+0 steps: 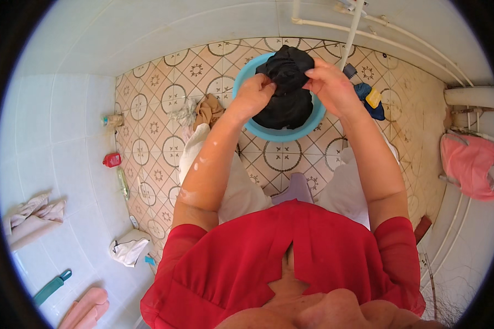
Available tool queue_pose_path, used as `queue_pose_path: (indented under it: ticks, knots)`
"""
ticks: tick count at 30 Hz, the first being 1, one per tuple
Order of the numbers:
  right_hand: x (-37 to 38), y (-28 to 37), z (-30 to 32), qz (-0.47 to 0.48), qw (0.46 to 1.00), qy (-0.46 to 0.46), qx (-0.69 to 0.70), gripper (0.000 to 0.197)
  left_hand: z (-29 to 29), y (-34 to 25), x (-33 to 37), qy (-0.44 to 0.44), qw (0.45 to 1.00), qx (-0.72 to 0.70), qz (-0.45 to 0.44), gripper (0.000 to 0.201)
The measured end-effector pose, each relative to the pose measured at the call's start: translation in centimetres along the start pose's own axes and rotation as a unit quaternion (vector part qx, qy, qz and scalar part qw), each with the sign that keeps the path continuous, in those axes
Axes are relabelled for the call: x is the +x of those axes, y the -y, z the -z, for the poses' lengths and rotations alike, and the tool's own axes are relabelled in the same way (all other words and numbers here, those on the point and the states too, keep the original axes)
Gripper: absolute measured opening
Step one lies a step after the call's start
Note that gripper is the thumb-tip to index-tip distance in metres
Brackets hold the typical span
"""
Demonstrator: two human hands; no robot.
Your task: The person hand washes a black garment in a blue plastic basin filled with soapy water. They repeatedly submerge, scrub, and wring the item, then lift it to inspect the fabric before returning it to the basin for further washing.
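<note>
Two hands (left hand (253, 95), right hand (332, 88), fingertips nearly closed) pinch bunched black fabric (288, 64), best gripped evenly above the round light-blue plastic basin (280, 135)

A floor of beige patterned tiles (173, 93) meets a pale blue tiled wall (71, 120) on the left. Near their join are a small red plastic container (112, 159) and a clear greenish bottle (123, 183). Farther down that side are a crumpled white cloth item (130, 249), a teal strap-like piece (52, 286) and folded pink fabric (86, 310). Cream-coloured pipes (379, 35) line the upper right, above a bunched coral-pink cloth (469, 164).
</note>
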State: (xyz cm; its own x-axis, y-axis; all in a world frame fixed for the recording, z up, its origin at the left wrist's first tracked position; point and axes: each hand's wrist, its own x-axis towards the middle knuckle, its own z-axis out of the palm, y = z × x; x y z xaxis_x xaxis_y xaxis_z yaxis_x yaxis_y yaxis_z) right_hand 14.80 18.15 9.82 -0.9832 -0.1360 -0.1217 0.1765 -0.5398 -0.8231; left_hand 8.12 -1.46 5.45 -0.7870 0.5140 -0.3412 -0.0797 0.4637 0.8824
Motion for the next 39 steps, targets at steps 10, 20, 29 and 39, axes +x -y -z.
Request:
queue_pose_path:
  ticks: [10, 20, 29, 39]
  knots:
    - [-0.8, 1.7, 0.7, -0.005, 0.991, 0.014, 0.133, 0.036, 0.0, -0.9, 0.4, 0.002, 0.959, -0.281, -0.027, 0.021]
    - [0.5, -1.2, 4.6, -0.062, 0.898, -0.197, -0.388, 0.023, 4.1, -3.5, -0.9, -0.102, 0.833, -0.535, -0.092, 0.008]
    - [0.6, -4.6, 0.6, 0.105, 0.861, -0.07, -0.492, 0.042, 2.5, -4.2, -2.1, 0.059, 0.874, -0.479, -0.05, 0.014]
    - [0.3, 0.0, 0.8, 0.024, 0.929, -0.167, -0.328, 0.011, 2.7, -2.7, -1.5, -0.053, 0.988, 0.041, -0.14, 0.026]
